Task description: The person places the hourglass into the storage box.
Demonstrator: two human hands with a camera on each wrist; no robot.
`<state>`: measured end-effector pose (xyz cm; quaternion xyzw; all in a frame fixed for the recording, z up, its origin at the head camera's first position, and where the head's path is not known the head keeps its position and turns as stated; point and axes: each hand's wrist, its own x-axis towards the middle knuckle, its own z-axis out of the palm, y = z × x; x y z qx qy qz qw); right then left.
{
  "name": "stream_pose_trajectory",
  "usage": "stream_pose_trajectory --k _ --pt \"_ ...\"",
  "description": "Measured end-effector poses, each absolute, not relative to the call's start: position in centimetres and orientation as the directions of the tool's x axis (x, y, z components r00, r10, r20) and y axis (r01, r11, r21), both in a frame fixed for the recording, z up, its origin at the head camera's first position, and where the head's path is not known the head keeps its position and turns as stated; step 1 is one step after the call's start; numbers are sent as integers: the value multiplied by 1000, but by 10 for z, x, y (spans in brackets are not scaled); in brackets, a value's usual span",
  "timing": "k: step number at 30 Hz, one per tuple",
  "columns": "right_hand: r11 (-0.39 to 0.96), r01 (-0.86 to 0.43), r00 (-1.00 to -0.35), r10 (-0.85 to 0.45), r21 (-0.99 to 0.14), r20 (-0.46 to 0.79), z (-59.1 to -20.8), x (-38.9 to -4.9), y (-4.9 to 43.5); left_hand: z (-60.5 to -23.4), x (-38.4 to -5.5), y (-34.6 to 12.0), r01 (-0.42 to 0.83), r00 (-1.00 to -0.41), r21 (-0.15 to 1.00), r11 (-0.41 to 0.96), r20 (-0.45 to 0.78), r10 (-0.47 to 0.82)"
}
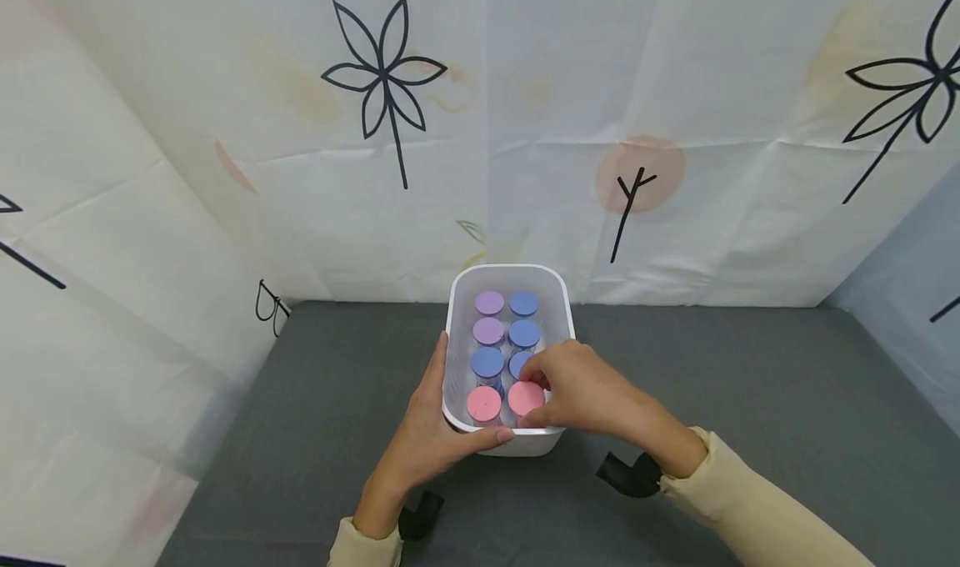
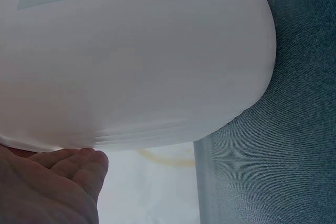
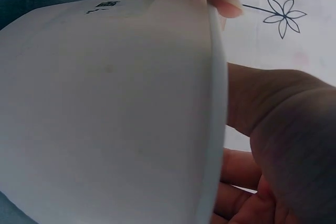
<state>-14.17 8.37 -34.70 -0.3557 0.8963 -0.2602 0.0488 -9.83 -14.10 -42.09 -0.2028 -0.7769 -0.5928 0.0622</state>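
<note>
A white plastic bin (image 1: 528, 445) holds several small clear jars with coloured lids, in two columns. My left hand (image 1: 429, 444) grips the bin's near left corner, thumb over the front rim and fingers along the left wall. In the left wrist view the fingers (image 2: 89, 169) lie against the bin's side. Inside the near right corner, my right hand (image 1: 588, 393) pinches a pink-lidded jar (image 1: 527, 398) by its lid. Beside it stands another pink-lidded jar (image 1: 483, 404). Behind are blue-lidded jars (image 1: 487, 362) and, at the far left, purple-lidded jars (image 1: 489, 304). The bin wall hides much of the right hand's fingers in the right wrist view.
The bin stands on a dark grey cloth-covered table (image 1: 720, 400), near its back edge. A white curtain (image 1: 525, 117) printed with leaf line drawings hangs behind and on the left. Dark straps (image 1: 633, 475) are at both wrists.
</note>
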Motion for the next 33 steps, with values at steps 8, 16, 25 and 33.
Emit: stream_pose_trajectory --k 8,16,25,33 --pt "620 -671 -722 -672 -407 165 -352 -141 77 -419 -99 -142 382 -914 895 231 330 234" --pt "656 -661 -738 -656 -365 159 -354 -145 70 -419 -102 -145 408 -905 884 229 358 232" --pt "668 -649 -750 -644 -365 154 -355 -143 69 -421 -103 -145 395 -911 886 242 343 229" --pt "619 -582 -811 -491 -528 319 -346 -127 100 -419 -104 -144 407 -903 886 220 354 244"
